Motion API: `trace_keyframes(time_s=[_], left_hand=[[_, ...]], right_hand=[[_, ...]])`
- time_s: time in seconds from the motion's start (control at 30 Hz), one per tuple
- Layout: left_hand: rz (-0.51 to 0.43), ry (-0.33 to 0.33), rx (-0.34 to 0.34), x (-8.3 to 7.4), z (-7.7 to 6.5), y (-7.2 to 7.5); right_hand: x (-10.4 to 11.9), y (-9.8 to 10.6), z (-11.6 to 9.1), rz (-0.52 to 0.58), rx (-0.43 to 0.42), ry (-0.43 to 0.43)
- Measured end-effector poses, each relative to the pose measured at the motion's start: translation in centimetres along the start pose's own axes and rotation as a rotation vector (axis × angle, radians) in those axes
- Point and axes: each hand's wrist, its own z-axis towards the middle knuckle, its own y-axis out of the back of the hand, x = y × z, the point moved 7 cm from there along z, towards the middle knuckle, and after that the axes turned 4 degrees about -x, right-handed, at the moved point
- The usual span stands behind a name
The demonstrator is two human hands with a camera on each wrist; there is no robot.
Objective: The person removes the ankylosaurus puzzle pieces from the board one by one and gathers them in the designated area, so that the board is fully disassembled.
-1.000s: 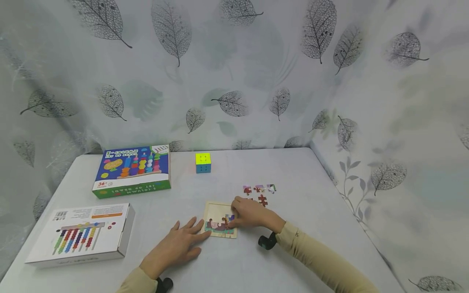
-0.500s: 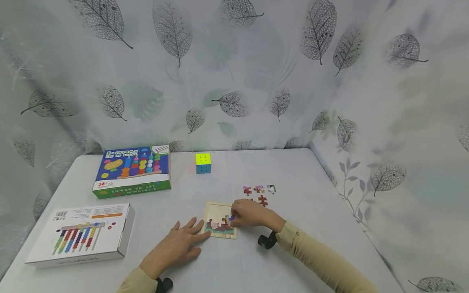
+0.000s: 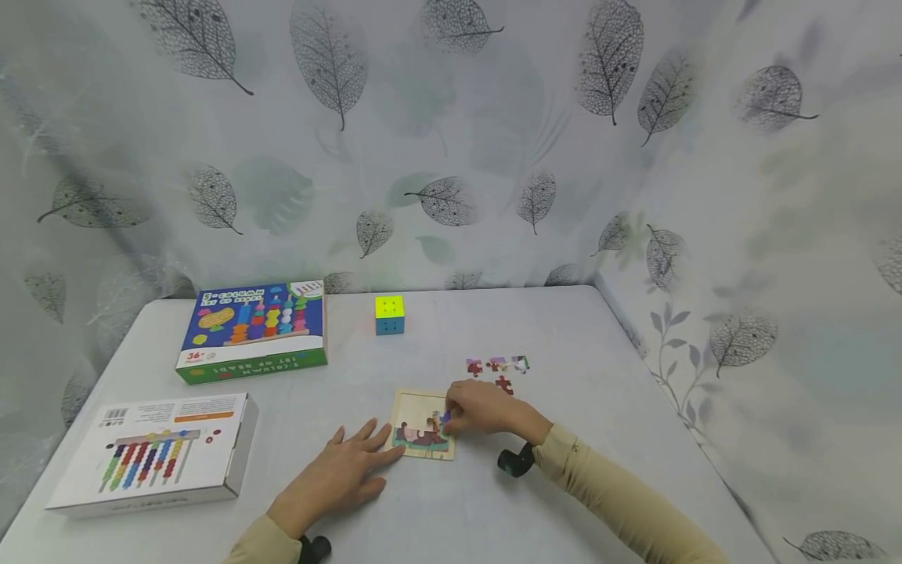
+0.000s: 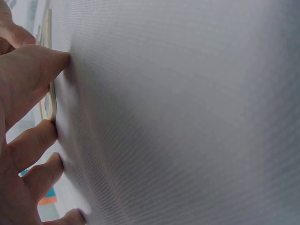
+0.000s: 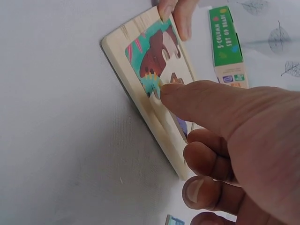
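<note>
From where I stand, a small, square puzzle board of pale wood (image 3: 414, 405) lies flat on the white-covered bench (image 3: 578, 337), just below the middle of the head view. Brown, pink and teal picture pieces (image 3: 420, 439) fill the lower part of its recess, and bare wood shows above them. The person's left hand (image 3: 341, 471) lies palm down with its fingers spread, fingertips touching the board's left edge. The right hand (image 3: 482, 407) is over the board's right side, thumb on the board beside a teal piece, the other fingers curled near the edge; I cannot tell whether it pinches a piece. Right of centre, just beyond that hand, lie four loose, mostly reddish jigsaw pieces (image 3: 497, 364), three in a row and one below. Both arms wear beige sleeves (image 3: 613, 489). Above the board stands a cube with a yellow top and blue front (image 3: 390, 315). At the left of the frame rest a blue-and-green bead-set box (image 3: 254, 329) and, below it, a white box printed with coloured bead columns (image 3: 155, 454). A pale, leaf-printed curtain (image 3: 451, 133) hangs behind everything.
</note>
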Motion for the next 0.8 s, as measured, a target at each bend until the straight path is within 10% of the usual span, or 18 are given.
trace_keyframes(time_s=[0.8], left_hand=[[0.003, 0.005, -0.013, -0.2, 0.0, 0.0]], right_hand=[[-7.8, 3.0, -5.4, 0.05, -0.122, -0.171]])
